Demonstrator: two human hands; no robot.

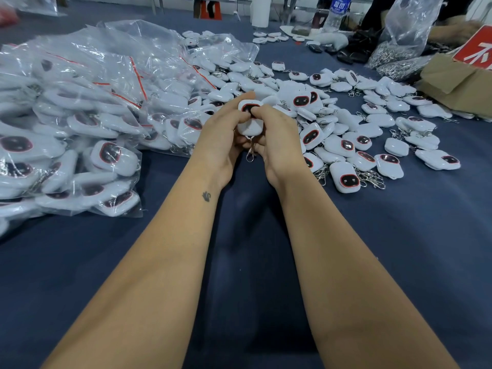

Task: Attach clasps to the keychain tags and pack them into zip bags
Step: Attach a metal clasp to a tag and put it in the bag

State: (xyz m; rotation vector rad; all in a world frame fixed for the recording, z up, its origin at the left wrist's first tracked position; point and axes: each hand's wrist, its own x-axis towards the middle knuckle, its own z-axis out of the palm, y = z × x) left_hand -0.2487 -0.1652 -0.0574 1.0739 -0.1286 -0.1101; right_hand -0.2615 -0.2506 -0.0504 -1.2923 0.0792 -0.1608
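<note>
My left hand (222, 134) and my right hand (277, 139) meet over the dark blue cloth and together hold one white keychain tag (250, 126) with a black, red-rimmed face. Fingers of both hands curl round its sides, and my right thumb presses on its face. A metal clasp (250, 154) hangs from the tag's lower end between my palms. A heap of loose white tags (346, 123), many with clasps on them, spreads behind and to the right of my hands. Filled clear zip bags (80, 110) with red seals pile up on the left.
A clear bag of metal clasps (399, 57) stands at the back right beside a brown cardboard box (458, 81) with a red sign. A water bottle (336, 12) stands at the far edge. Bare blue cloth (399, 249) lies in front, under my forearms.
</note>
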